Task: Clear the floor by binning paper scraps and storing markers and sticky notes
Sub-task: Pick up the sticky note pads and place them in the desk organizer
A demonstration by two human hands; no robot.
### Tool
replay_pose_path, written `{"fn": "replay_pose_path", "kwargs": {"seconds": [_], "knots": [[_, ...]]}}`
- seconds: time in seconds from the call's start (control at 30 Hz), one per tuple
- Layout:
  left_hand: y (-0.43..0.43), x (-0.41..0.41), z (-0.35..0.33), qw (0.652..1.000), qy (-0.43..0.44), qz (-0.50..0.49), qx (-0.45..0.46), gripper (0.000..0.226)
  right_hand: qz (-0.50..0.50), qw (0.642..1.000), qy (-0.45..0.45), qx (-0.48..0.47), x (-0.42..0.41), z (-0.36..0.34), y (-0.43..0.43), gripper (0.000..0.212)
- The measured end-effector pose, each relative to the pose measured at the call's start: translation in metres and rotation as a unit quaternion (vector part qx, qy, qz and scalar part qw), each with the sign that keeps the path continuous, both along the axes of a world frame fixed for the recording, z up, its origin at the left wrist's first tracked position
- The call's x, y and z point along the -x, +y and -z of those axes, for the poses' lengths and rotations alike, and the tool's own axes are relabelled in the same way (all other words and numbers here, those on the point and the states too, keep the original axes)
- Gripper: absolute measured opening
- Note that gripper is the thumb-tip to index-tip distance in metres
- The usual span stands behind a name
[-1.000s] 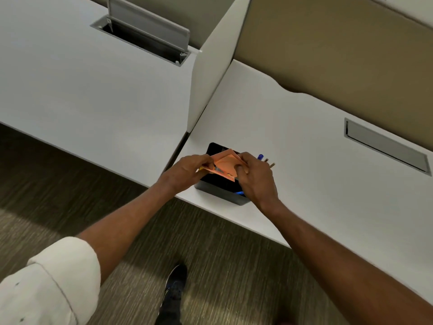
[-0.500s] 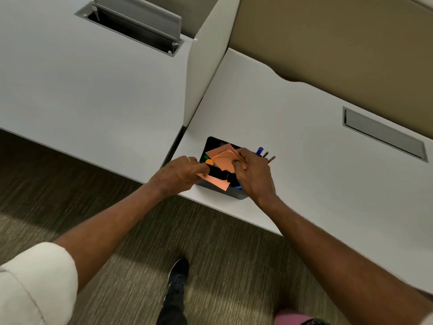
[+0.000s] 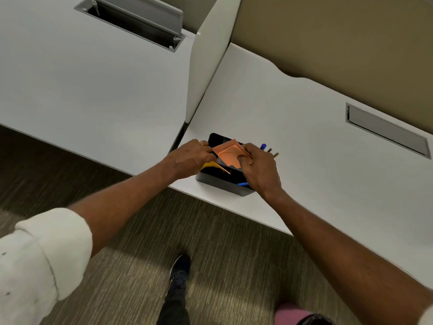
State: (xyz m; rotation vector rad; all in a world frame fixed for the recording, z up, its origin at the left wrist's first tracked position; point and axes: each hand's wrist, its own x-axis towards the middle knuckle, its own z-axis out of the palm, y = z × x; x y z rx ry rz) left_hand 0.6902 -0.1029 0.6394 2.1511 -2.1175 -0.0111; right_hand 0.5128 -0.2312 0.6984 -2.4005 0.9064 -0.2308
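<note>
Left hand (image 3: 189, 158) released orange sticky notes (image 3: 228, 153), grip now unclear; right hand (image 3: 260, 168) alone pinches them over organizer (image 3: 221, 185) between hands; storing almost done.

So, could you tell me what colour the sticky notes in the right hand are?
Orange; the head view shows the sticky notes pinched in the right hand.

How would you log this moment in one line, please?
right hand: pinches sticky notes over organizer | left hand: at organizer rim, grip unclear
</note>
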Motion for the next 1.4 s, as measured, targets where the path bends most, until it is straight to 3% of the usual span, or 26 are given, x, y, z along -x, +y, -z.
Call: {"fn": "replay_pose_path", "kwargs": {"seconds": [0.13, 0.27, 0.4, 0.67, 0.83, 1.1, 1.3, 1.4], "knots": [[0.003, 0.003, 0.003, 0.999, 0.032, 0.033, -0.01, 0.013, -0.015, 0.999, 0.005, -0.028, 0.0, 0.005, 0.003, 0.02], [0.017, 0.004, 0.008, 0.993, 0.116, -0.011, -0.002, 0.032, -0.061, 0.997, 0.045, -0.035, 0.002, 0.014, 0.013, 0.021], [0.028, 0.006, 0.015, 0.973, 0.213, -0.084, 0.021, 0.025, -0.068, 0.995, 0.072, -0.018, 0.004, 0.019, 0.018, 0.022], [0.026, 0.008, 0.013, 0.953, 0.276, -0.098, 0.076, 0.043, -0.073, 0.992, 0.104, -0.003, 0.001, 0.023, 0.02, 0.022], [0.017, 0.012, 0.015, 0.964, 0.252, -0.049, 0.063, 0.061, -0.063, 0.995, 0.079, -0.01, -0.002, 0.027, 0.026, 0.025], [0.019, 0.017, 0.016, 0.973, 0.216, -0.075, 0.037, 0.025, -0.037, 0.998, 0.05, -0.001, 0.007, 0.035, 0.036, 0.024], [0.012, 0.026, 0.014, 0.97, 0.199, -0.136, 0.015, 0.022, -0.02, 0.999, 0.026, 0.018, 0.012, 0.047, 0.047, 0.023], [0.004, 0.027, 0.013, 0.981, 0.136, -0.14, -0.012, 0.024, -0.034, 0.998, 0.042, 0.04, 0.014, 0.054, 0.049, 0.036]]}}
